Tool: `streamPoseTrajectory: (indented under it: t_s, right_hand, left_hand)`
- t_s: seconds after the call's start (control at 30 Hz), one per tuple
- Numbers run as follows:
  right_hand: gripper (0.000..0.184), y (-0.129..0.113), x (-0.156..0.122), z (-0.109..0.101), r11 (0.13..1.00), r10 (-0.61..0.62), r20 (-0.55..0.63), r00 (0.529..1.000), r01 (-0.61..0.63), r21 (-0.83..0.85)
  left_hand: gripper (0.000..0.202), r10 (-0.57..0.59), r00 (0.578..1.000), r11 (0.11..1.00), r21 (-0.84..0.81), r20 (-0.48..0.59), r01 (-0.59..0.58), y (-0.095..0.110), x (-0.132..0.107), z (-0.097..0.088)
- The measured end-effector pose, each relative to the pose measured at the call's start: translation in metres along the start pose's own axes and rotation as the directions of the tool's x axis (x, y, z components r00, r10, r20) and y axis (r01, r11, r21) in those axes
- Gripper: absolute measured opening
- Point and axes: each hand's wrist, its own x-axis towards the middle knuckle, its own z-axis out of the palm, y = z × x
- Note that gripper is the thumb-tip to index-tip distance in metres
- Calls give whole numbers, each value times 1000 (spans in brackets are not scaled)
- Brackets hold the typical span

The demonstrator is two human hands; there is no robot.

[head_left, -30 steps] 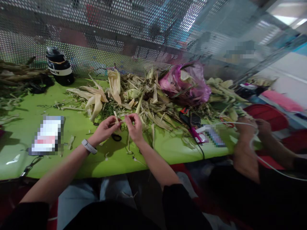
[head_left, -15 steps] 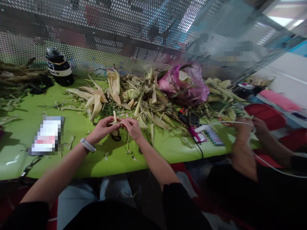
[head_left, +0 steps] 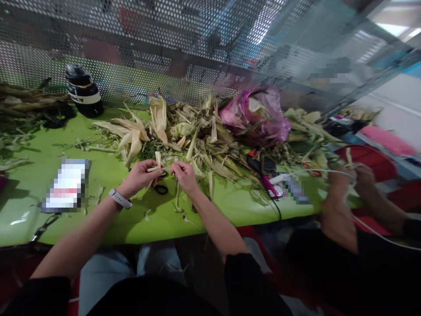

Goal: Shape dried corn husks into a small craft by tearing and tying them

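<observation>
My left hand (head_left: 146, 174), with a pale band on the wrist, pinches a folded strip of corn husk (head_left: 158, 159) whose end sticks up above the fingers. My right hand (head_left: 184, 175) is closed to its right, fingertips pinching a thin husk strand (head_left: 167, 169) that stretches between both hands. Under them on the green table (head_left: 125, 228) lie scissors (head_left: 160, 189) with dark handle loops, partly covered by the left fingers. Just beyond my hands is a heap of dried corn husks (head_left: 204, 140), with a pale opened husk (head_left: 133, 140) on its left side.
A phone (head_left: 66, 186) on a strap lies left, a black bottle (head_left: 84, 94) behind it. A pink plastic bag (head_left: 255, 116) holds husks at the back. To the right are a magenta device (head_left: 272, 188), a white cable (head_left: 315, 170), another phone (head_left: 297, 189) and a co-worker's hands (head_left: 348, 175).
My right hand has moved slightly right, away from my left, drawing the strand out between them. More of the scissors shows. The co-worker's hands now hold up a pale strip.
</observation>
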Motion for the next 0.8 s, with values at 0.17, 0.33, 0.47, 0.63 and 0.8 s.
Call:
streamPoseTrajectory:
  t_s: [0.17,0.33,0.47,0.63,0.8]
  right_hand:
    - [42,-11,5,-12,997,-69,66,995,67,32]
    - [52,-18,6,-14,1000,8,302,953,-14,19]
    - [43,-15,2,-7,989,88,404,910,-127,70]
    - [41,-15,-3,-2,989,26,259,965,-63,135]
    - [42,-13,-1,-2,978,84,253,964,-128,163]
  left_hand:
    - [30,-36,988,999,-15,153,39,4,-2,1]
    - [28,-107,943,990,119,315,73,2,-4,4]
    - [30,-82,937,987,160,339,28,-1,-3,4]
    - [29,-131,908,981,186,397,60,0,-1,0]
    - [27,-130,900,985,159,417,69,-1,-2,0]
